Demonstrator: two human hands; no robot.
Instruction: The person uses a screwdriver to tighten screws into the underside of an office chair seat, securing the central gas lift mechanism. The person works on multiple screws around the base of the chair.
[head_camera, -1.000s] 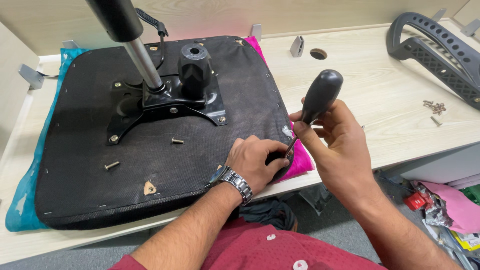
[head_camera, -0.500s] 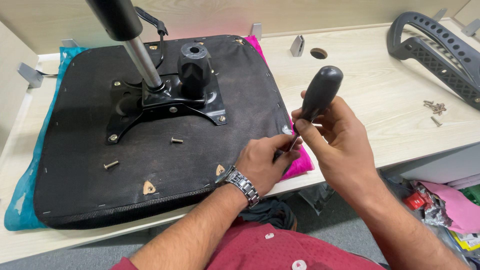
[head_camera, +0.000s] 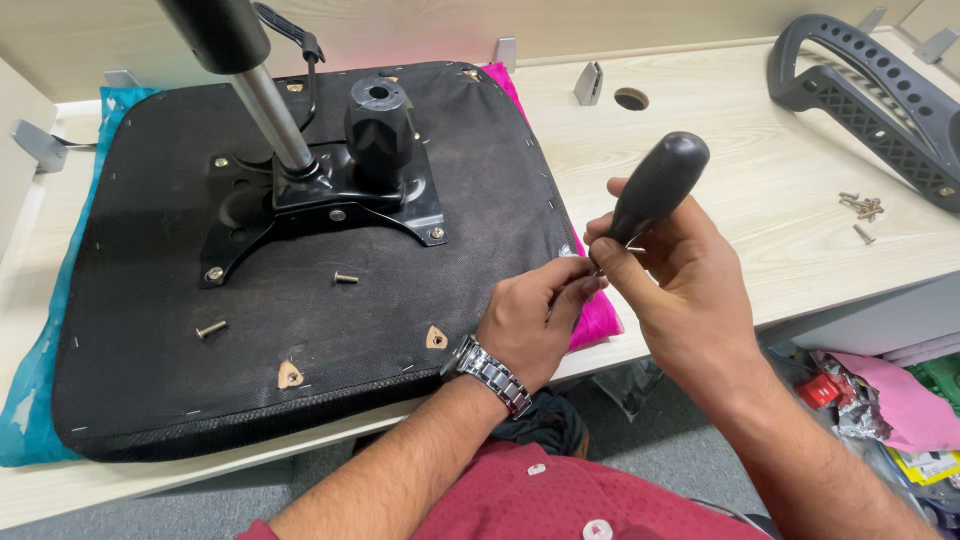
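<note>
A: Screwdriver (head_camera: 652, 192) is the thing in hand. Its handle is black, thick and rounded at the top, with a matte surface. It stands tilted, the top leaning to the right, just off the right edge of the seat base (head_camera: 300, 290), above the desk (head_camera: 720, 170).

B: Can one see the metal shaft?

A: Only a very small bright piece below the handle, where the fingers meet. The tip is hidden.

B: How does the right hand (head_camera: 680, 285) hold it?

A: The fingers are curled around the lower part of the handle, pressed close, and the thumb lies along the front. The round top stays free above the hand.

B: And the left hand (head_camera: 535, 320)?

A: It is just beside the right edge of the seat base, over the pink cushion (head_camera: 595, 320) that shows from under it. Thumb and fingertips are pinched together at the lower end of the screwdriver, touching the right hand. If they hold a screw or only the shaft, I cannot tell. A metal wristwatch (head_camera: 488, 372) sits on this wrist.

B: What lies on the seat base?

A: A black metal plate (head_camera: 330, 200) with a cylinder (head_camera: 270, 110) rising from it, and two loose screws (head_camera: 346, 278) on the black fabric. More screws (head_camera: 860, 207) lie on the desk, well to the right of the seat base, near a grey plastic armrest (head_camera: 870, 95).
</note>
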